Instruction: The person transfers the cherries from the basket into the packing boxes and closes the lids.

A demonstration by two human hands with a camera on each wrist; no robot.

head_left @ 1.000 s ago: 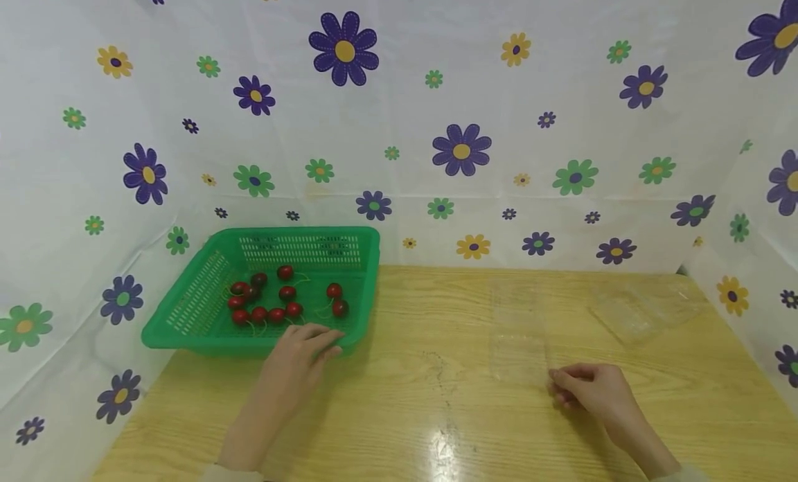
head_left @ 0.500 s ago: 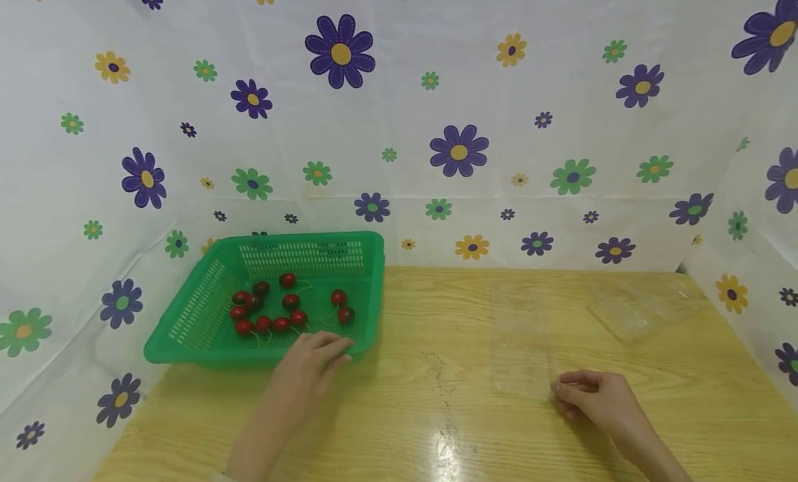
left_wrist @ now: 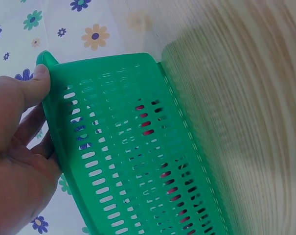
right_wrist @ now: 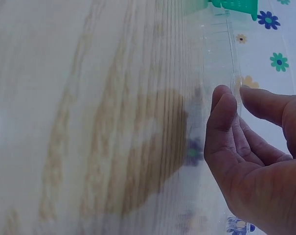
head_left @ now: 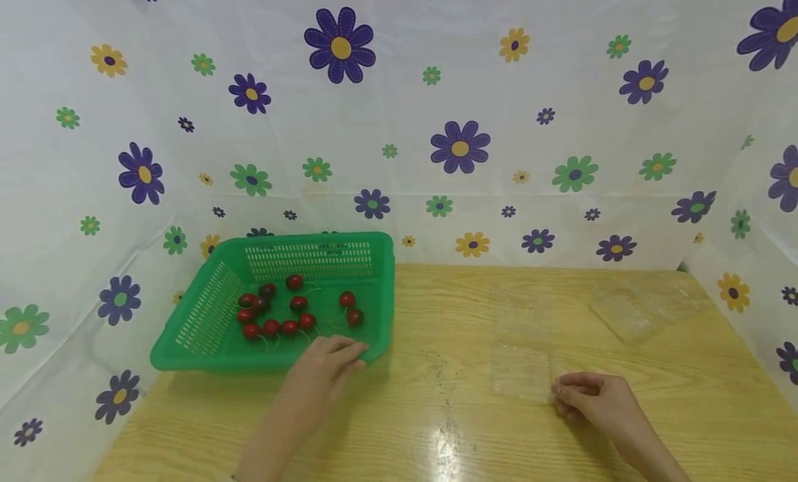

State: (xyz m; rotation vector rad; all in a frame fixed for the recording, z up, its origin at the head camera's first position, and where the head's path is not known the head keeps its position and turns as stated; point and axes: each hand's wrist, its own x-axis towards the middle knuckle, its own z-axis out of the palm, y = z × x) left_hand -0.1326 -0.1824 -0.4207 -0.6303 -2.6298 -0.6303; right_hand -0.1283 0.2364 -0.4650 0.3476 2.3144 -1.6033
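Note:
A green plastic basket with slotted walls stands on the left of the table. Several dark red cherries, some with green stems, lie on its floor. My left hand grips the basket's near rim by the right corner; in the left wrist view, the thumb lies on the rim with the other fingers under it. Right of the middle lies an open clear plastic clamshell box. At its near right corner, my right hand pinches the edge between thumb and fingertips.
Another clear plastic box lies farther back on the right. A white sheet printed with flowers surrounds the wooden table at the back and sides.
The basket has slid a little right and nearer along with my left hand. The clear box and my right hand have shifted slightly nearer, the pinch unchanged.

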